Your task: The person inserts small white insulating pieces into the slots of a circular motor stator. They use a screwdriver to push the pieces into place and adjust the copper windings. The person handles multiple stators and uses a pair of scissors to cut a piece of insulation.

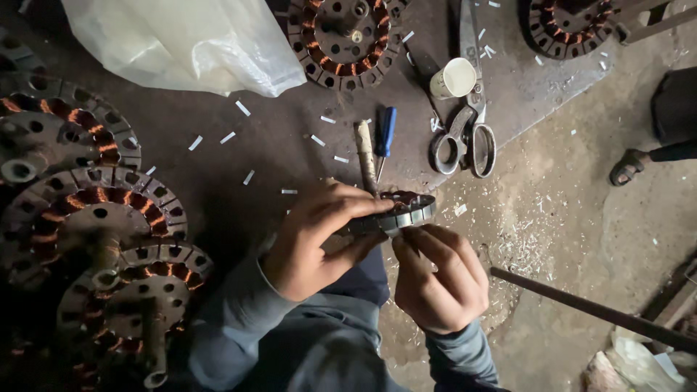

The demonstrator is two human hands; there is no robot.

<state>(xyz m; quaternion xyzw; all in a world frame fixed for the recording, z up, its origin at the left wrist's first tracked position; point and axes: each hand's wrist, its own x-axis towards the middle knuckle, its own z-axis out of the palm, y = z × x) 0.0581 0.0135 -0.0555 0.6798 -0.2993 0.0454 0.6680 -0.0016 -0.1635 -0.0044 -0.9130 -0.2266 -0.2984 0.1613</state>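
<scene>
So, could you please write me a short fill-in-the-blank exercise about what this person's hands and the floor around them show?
1. Both hands, left hand and right hand, hold a slotted metal ____ core.
2. The scissors lie just below a white ____.
3. The screwdriver has a ____ handle.
4. The wound cores carry ____-coloured wire.

Missing words: motor; cup; blue; copper

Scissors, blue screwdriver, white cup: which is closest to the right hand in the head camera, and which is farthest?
From the right hand:
1. Scissors, just above it, slightly right.
2. Blue screwdriver, above and to the left, beside a pale wooden handle.
3. White cup, farthest, beyond the scissors' handles.
</scene>
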